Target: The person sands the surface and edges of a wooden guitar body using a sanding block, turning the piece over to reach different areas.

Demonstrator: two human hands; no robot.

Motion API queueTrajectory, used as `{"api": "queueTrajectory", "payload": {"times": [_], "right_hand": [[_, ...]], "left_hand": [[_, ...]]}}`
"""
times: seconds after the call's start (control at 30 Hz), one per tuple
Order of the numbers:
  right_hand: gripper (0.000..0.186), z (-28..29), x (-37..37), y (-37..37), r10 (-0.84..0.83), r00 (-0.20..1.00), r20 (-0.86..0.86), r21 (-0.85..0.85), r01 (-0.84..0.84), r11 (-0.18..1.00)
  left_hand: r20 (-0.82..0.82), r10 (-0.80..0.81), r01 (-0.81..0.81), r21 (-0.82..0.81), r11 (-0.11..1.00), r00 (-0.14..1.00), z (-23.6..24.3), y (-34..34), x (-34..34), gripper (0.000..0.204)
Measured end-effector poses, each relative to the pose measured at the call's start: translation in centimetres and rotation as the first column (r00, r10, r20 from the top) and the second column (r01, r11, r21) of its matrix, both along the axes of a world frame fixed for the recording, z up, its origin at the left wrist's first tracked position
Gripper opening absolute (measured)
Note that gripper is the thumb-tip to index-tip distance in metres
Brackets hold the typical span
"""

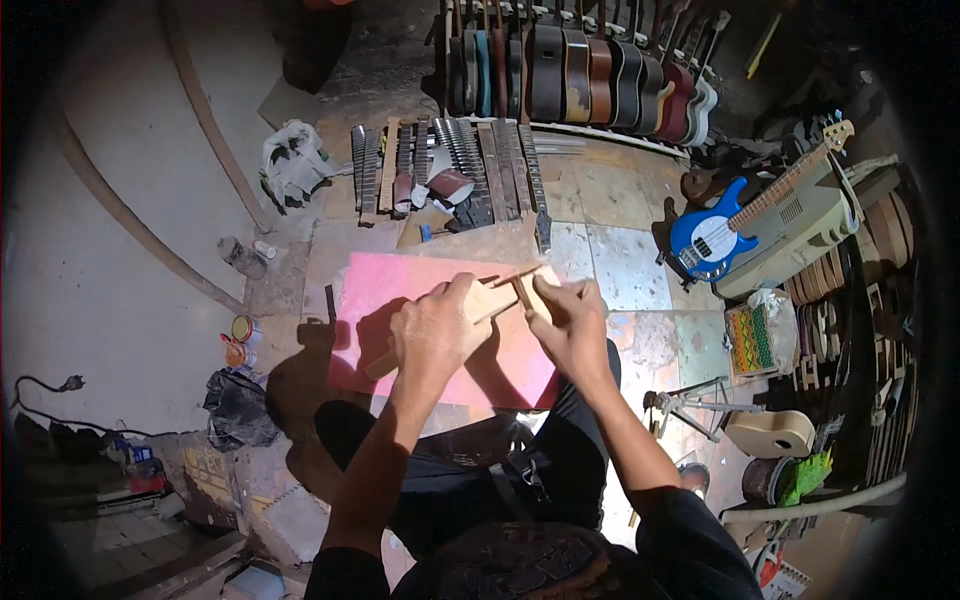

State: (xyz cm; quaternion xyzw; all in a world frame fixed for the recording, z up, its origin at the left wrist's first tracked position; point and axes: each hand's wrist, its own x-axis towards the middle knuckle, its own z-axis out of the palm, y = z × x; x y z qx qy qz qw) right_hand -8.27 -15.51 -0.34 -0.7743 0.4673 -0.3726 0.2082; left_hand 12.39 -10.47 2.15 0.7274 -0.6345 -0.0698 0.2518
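Across a pink board (430, 385) in front of me lies a long pale wooden piece (494, 300), shaped like a guitar neck. My left hand (433, 328) is wrapped over its middle, and its narrow lower end (381, 366) sticks out past the wrist. With thumb and fingers, my right hand (574, 325) grips a small pale wooden block (543, 285) against the far right end of the piece. A dark line runs between block and piece; whether they are joined I cannot tell. Both hands are closed, and my left hand hides part of the wood.
Several fretted necks (500, 170) lie beyond the board, with rolled sandpaper (450, 186) on top. A rack of guitars (590, 80) stands at the back. On the right are a blue bass (712, 240), a tripod stand (690, 402) and a guitar body (770, 434). A black bag (240, 410) sits left.
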Motion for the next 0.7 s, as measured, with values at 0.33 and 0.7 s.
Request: {"api": "queueTrajectory", "payload": {"times": [0.33,0.7], "right_hand": [[0.046,1.1,0.3,-0.1,-0.012,0.999,0.041,0.026,0.011,1.000],[0.048,1.6,1.4,-1.8,-0.072,0.995,-0.071,0.109,0.080,0.991]], "left_hand": [[0.031,0.012,-0.011,-0.014,1.000,0.999,-0.8,0.4,-1.0,0.048],[0.033,-0.020,0.021,-0.050,0.999,0.999,-0.9,0.7,-1.1,0.038]]}}
